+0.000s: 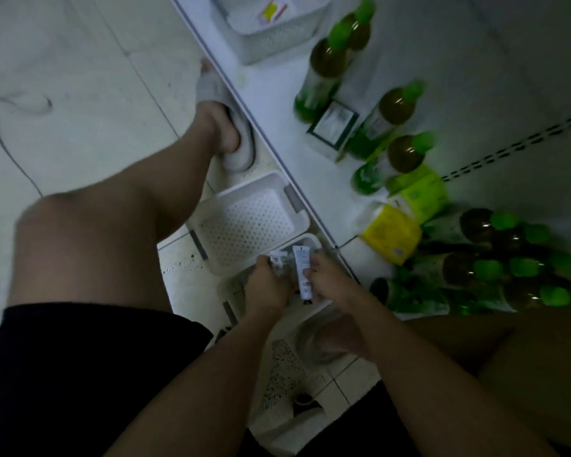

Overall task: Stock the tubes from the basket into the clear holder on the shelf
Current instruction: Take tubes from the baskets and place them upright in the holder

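Picking tubes out of the basket is the step in hand, judged from how things lie. A white tube [303, 271] with dark print is pinched upright by the right hand [331, 285], its fingers curled round the lower half, just above the white basket [314, 240] that sits on the tiled floor [80, 94] against the shelf edge [271, 140]. Some smaller white items [279, 260], blurred and hard to name, are gripped in the curled fingers of the left hand [267, 285] just beside the tube; whether they are tubes cannot be told. A second basket [244, 222], white and perforated, lies touching the first on its far side, with nothing seen in it.

The clear holder cannot be made out with certainty on the shelf; a white latticed bin [267, 37] stands at its far end, and green-capped bottles [323, 67], a dark green box [332, 130] and yellow packets [391, 232] are spread along it. Nothing is yet stocked, so far as can be seen.

For the next move, the tube would need to be lifted over the shelf edge and the holder found among the bottles. It would then be lowered in upright without the bottles being knocked.
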A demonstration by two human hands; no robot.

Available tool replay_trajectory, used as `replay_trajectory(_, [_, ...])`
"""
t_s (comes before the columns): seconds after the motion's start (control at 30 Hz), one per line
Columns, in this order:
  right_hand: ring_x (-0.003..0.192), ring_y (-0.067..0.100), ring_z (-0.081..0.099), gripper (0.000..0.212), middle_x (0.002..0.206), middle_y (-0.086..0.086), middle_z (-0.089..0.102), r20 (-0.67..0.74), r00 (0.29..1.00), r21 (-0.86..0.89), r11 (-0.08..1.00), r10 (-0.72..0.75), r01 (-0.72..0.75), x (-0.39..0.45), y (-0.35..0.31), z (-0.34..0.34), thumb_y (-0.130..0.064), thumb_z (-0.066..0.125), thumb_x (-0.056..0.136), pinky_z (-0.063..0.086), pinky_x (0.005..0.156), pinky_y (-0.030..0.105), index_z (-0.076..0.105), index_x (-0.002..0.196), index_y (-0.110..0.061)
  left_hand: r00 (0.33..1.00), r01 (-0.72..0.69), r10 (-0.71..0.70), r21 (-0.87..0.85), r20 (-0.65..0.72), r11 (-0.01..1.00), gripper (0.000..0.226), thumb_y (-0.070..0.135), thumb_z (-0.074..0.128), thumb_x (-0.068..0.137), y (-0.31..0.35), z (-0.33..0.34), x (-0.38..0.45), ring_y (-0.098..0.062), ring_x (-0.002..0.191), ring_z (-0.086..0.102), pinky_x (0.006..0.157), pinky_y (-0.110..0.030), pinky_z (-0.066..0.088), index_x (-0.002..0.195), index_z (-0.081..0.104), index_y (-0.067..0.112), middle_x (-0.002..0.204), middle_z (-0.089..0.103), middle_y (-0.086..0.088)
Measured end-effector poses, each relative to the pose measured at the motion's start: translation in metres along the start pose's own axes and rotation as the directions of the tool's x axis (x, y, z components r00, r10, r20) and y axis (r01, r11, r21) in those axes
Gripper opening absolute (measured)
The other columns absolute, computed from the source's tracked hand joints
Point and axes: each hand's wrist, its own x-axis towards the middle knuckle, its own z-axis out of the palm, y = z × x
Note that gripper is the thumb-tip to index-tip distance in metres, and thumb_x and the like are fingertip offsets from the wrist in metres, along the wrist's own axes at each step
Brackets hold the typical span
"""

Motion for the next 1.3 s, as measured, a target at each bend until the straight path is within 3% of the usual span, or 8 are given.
replay_trajectory(0.13, [0.070,0.026,0.050,0.024,0.097,0.016,0.054,-0.037,0.996,0.279,0.958,0.083,-0.070,-0.047,-0.026,-0.032,-0.013,0.041,0.101,0.044,0.063,0.035,0.058,0.107,0.003,0.972,-0.231,0.235,-0.125,0.022,0.965,0.025,0.014,0.063,0.087,0.049,-0.022,-0.017,-0.018,0.074,0.060,0.055,-0.024,0.048,0.103,0.045,0.020,0.086,0.060,0.003])
replay_trajectory(0.23, [0.056,0.023,0.046,0.032,0.073,0.013,0.053,0.116,0.986,0.627,0.779,-0.117,0.019,-0.098,-0.037,-0.053,-0.021,0.038,0.099,0.043,0.051,0.031,0.060,0.097,0.002,0.928,-0.347,0.370,-0.257,0.047,0.902,0.031,0.006,0.066,0.085,0.088,-0.050,-0.035,-0.030,0.071,0.064,0.056,-0.039,0.054,0.109,0.048,0.018,0.090,0.061,-0.008])
replay_trajectory(0.33, [0.044,0.016,0.041,0.039,0.060,0.003,0.045,0.114,0.940,0.687,0.709,-0.320,0.159,-0.149,-0.063,-0.069,-0.041,0.038,0.101,0.041,0.043,0.024,0.059,0.094,-0.008,0.850,-0.494,0.527,-0.316,0.023,0.810,0.021,0.012,0.061,0.093,0.127,-0.086,-0.057,-0.027,0.050,0.056,0.047,-0.034,0.048,0.108,0.047,0.010,0.074,0.056,-0.017])
replay_trajectory(0.47, [0.043,0.012,0.038,0.024,0.057,-0.003,0.046,-0.080,0.836,0.602,0.642,-0.543,0.475,-0.213,-0.103,-0.085,-0.041,0.057,0.095,0.037,0.053,0.029,0.051,0.097,-0.018,0.737,-0.611,0.675,-0.400,0.026,0.683,0.013,0.020,0.059,0.095,0.188,-0.132,-0.099,-0.032,0.061,0.059,0.057,-0.044,0.052,0.097,0.050,0.012,0.076,0.058,-0.030])
replay_trajectory(0.7, [0.046,0.015,0.050,0.022,0.069,0.006,0.057,-0.333,0.524,0.528,0.306,-0.784,0.792,-0.356,-0.158,-0.121,-0.020,0.041,0.101,0.042,0.047,0.028,0.057,0.099,-0.006,0.450,-0.815,0.886,-0.354,0.111,0.459,0.010,0.008,0.059,0.093,0.305,-0.194,-0.204,-0.012,0.058,0.061,0.064,-0.040,0.057,0.087,0.056,0.016,0.070,0.067,0.003])
replay_trajectory(0.83, [0.048,0.021,0.044,0.019,0.070,0.008,0.055,-0.426,0.325,0.408,0.141,-0.844,0.902,-0.433,-0.165,-0.160,-0.018,0.038,0.103,0.038,0.051,0.033,0.050,0.113,-0.008,0.297,-0.869,0.942,-0.364,0.159,0.335,0.009,0.012,0.063,0.092,0.369,-0.210,-0.276,-0.015,0.054,0.064,0.058,-0.036,0.059,0.092,0.058,0.019,0.070,0.068,0.000])
replay_trajectory(0.97, [0.047,0.019,0.047,0.016,0.070,0.006,0.056,-0.586,0.169,0.223,0.043,-0.793,0.974,-0.485,-0.155,-0.203,-0.027,0.045,0.102,0.041,0.049,0.028,0.055,0.100,-0.015,0.186,-0.915,0.947,-0.305,0.262,0.264,0.013,0.016,0.067,0.089,0.418,-0.204,-0.330,-0.023,0.070,0.071,0.062,-0.034,0.058,0.097,0.057,0.012,0.084,0.073,-0.011])
replay_trajectory(1.3, [0.071,0.009,0.059,0.012,0.077,-0.011,0.066,-0.879,-0.194,-0.273,0.125,-0.436,0.954,-0.537,-0.075,-0.331,-0.022,0.064,0.092,0.045,0.068,0.036,0.067,0.081,-0.024,0.040,-0.950,0.933,-0.276,0.358,0.147,0.018,0.000,0.066,0.086,0.516,-0.123,-0.402,-0.018,0.079,0.068,0.078,-0.034,0.060,0.099,0.057,0.009,0.091,0.067,-0.009])
